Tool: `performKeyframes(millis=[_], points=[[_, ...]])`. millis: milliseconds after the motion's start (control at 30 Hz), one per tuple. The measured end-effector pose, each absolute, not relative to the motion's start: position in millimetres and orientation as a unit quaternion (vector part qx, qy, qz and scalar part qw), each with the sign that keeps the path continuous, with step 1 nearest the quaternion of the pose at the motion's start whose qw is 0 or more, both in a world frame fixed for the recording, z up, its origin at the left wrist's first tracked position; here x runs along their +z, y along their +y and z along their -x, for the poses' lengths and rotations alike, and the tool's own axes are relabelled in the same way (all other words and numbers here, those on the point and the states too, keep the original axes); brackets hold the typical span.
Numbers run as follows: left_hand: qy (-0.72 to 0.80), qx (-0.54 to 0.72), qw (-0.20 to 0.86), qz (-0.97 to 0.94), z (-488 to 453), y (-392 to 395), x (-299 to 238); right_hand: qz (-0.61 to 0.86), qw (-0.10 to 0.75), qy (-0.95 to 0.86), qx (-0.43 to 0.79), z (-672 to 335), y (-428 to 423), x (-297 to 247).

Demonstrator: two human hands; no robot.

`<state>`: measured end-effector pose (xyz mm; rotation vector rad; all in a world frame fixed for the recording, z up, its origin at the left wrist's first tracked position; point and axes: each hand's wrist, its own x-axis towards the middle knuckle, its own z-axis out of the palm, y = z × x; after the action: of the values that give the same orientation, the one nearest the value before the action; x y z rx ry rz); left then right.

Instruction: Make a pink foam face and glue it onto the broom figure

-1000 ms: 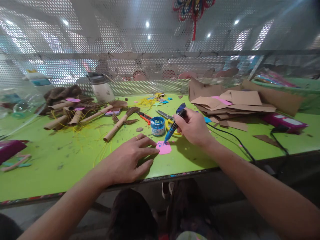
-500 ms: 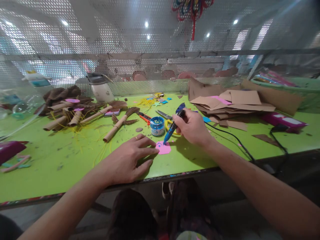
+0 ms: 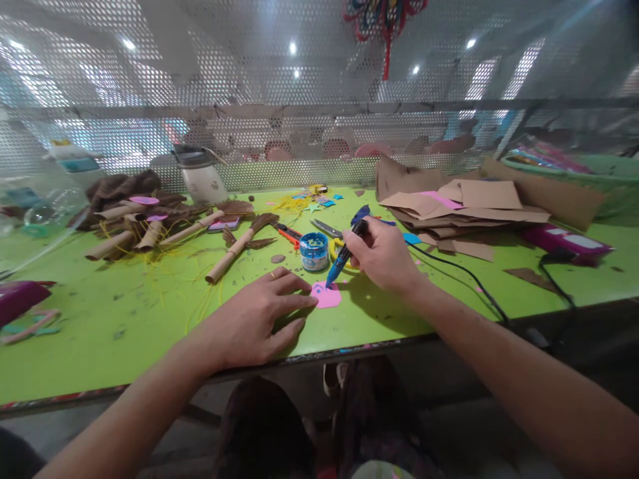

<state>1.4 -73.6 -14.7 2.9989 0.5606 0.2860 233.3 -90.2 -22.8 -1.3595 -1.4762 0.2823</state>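
Note:
A small pink foam piece [image 3: 328, 297] lies on the green table [image 3: 124, 319] near its front edge. My left hand [image 3: 254, 319] lies flat beside it, fingers stretched out, with the fingertips touching the piece's left edge. My right hand [image 3: 382, 256] is closed around a blue corded glue pen [image 3: 344, 251], held slanted with its tip resting on the pink piece. A small blue jar [image 3: 314, 251] stands just behind the piece.
Scissors [image 3: 327, 229] and an orange cutter [image 3: 288, 234] lie behind the jar. Rolled brown paper brooms [image 3: 234, 249] and scraps spread at the left. Brown card sheets [image 3: 464, 203] pile up at the right. A black cable [image 3: 464, 273] runs right. A perforated metal screen [image 3: 279, 133] closes the back.
My right hand has shifted slightly left with the pen, its tip staying on the pink piece. The left hand has not moved.

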Motion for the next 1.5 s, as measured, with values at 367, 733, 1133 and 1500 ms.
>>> performKeyframes(millis=[367,733,1133,1500], points=[[0.180,0.099,0.035,-0.978,-1.2,-72.1,-16.9,0.582,0.540,-0.600,0.099,-235.7,-88.3,-20.2],[0.179,0.097,0.037,-0.978,-1.1,-72.6,-15.8,0.591,0.541,-0.590,0.095,-239.6,-86.5,-22.2],[0.183,0.093,0.034,-0.978,-0.6,-73.2,-16.8,0.593,0.522,-0.607,0.090,-238.4,-86.8,-19.3],[0.180,0.092,0.032,-0.979,-0.7,-72.7,-17.2,0.584,0.528,-0.611,0.088,-238.6,-86.8,-22.0]])
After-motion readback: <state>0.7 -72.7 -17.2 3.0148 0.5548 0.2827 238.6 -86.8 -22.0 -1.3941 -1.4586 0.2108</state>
